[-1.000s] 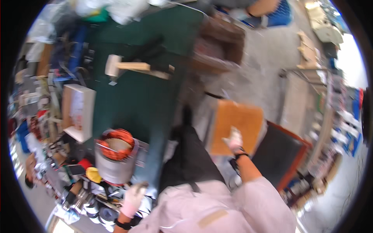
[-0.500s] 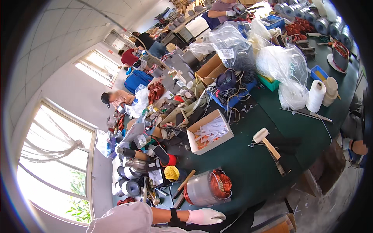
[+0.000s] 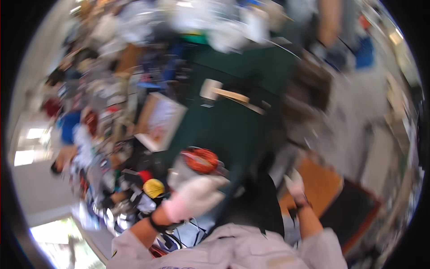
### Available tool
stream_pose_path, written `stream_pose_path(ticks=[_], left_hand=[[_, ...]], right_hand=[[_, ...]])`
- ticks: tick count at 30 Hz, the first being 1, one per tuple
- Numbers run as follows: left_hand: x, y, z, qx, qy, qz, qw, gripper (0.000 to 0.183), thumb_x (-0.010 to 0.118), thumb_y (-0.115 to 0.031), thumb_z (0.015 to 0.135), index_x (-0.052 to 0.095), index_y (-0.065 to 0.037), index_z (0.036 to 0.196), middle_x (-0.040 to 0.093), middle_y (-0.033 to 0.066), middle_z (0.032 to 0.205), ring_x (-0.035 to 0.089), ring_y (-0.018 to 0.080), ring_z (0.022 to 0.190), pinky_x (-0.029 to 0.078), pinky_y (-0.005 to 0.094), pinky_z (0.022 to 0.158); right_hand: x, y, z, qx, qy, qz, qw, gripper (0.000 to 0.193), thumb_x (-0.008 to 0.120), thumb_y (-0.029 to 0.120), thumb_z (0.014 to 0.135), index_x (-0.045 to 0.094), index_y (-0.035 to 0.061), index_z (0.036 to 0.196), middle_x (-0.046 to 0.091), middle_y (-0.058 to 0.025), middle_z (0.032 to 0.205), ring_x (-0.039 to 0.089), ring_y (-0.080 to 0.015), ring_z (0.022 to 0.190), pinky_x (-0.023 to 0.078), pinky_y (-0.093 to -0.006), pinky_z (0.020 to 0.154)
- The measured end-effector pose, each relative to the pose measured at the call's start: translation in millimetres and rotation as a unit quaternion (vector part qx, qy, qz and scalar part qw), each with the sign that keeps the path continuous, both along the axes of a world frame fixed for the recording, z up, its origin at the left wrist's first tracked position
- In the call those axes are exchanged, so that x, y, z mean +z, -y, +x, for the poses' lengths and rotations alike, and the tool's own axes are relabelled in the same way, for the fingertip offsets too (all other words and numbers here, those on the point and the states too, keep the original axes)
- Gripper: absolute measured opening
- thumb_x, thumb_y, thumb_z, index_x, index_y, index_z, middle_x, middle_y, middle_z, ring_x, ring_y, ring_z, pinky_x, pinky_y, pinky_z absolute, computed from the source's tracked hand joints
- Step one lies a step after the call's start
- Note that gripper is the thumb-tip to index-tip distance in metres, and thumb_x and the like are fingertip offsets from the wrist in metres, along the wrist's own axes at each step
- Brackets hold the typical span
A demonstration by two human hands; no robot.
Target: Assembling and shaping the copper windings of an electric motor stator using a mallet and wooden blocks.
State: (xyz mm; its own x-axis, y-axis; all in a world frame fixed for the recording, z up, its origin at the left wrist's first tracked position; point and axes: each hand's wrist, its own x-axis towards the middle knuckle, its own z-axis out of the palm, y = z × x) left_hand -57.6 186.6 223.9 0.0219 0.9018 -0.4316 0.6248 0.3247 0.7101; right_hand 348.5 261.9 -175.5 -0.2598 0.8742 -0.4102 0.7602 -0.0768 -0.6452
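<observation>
The whole picture is smeared by motion. My left hand, in a white glove, lies against a grey motor stator with orange copper windings at the near edge of the green table. Blur hides whether its fingers grip it. My right hand, also gloved, is at the left edge of an orange-brown board lying low to my right. Whether it holds the board is unclear.
A mallet with a pale head and wooden handle lies farther back on the table. A shallow cardboard box sits to the left, amid cluttered parts and a yellow round object. Another person stands at the far end.
The view has swung back down and right from the far table and windows to my hands. My left hand now lies on the stator instead of beside it.
</observation>
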Motion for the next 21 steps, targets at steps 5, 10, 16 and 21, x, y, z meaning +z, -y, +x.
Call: stream_pose_path(ticks=[5, 10, 16, 21], left_hand=[[9, -64, -15, 0.055, -0.058, 0.049, 0.996, 0.038, 0.052, 0.007, 0.088, 0.066, 0.005, 0.124, 0.073, 0.0148, 0.112, 0.071, 0.0209, 0.104, 0.054, 0.0326, 0.095], [-61, -155, -12, -0.081, -0.103, -0.039, 0.991, 0.028, 0.059, -0.001, 0.092, 0.062, 0.005, 0.12, 0.068, 0.0131, 0.108, 0.066, 0.0198, 0.104, 0.05, 0.0315, 0.096], [-179, -239, -18, -0.238, -0.229, -0.128, 0.935, 0.041, 0.077, -0.017, 0.089, 0.055, 0.004, 0.116, 0.062, 0.0162, 0.102, 0.062, 0.0282, 0.095, 0.051, 0.0374, 0.089], [-209, -272, -2, -0.214, -0.259, -0.21, 0.918, 0.072, 0.094, -0.028, 0.069, 0.053, 0.0, 0.121, 0.059, 0.0199, 0.105, 0.058, 0.0386, 0.098, 0.049, 0.045, 0.09]], right_hand=[[14, -11, -61, 0.031, 0.064, -0.105, 0.992, 0.064, 0.068, 0.038, 0.094, 0.052, 0.0035, 0.146, 0.058, -0.0227, 0.143, 0.055, -0.0392, 0.133, 0.045, -0.0453, 0.111], [-64, -20, -81, 0.027, 0.085, -0.148, 0.985, 0.053, 0.069, 0.036, 0.093, 0.06, 0.0038, 0.134, 0.065, -0.0208, 0.131, 0.063, -0.0375, 0.123, 0.052, -0.0463, 0.103], [-118, -42, -108, 0.04, 0.069, -0.23, 0.97, 0.033, 0.068, 0.026, 0.09, 0.066, 0.0042, 0.114, 0.071, -0.0204, 0.118, 0.068, -0.0384, 0.111, 0.057, -0.0472, 0.094], [-178, -66, -118, 0.046, 0.049, -0.267, 0.961, 0.032, 0.066, 0.023, 0.091, 0.065, 0.0044, 0.117, 0.068, -0.0203, 0.122, 0.067, -0.0386, 0.113, 0.056, -0.0469, 0.095]])
